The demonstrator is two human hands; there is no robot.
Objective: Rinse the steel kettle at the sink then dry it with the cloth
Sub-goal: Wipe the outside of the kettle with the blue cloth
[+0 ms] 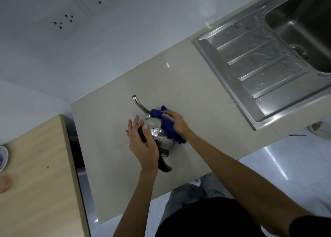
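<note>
A: Any readable text? Labels, brands, numbers?

B: None. Checked the steel kettle, no logo or marking legible. Blue cloth, plain.

A: Sink? Wall outlets?

B: Nothing printed that can be made out on either. Plate at the left edge has a blue pattern, too blurred to read as text.

Dim, soft, wide-angle warped view; glare streaks the floor and sink.
</note>
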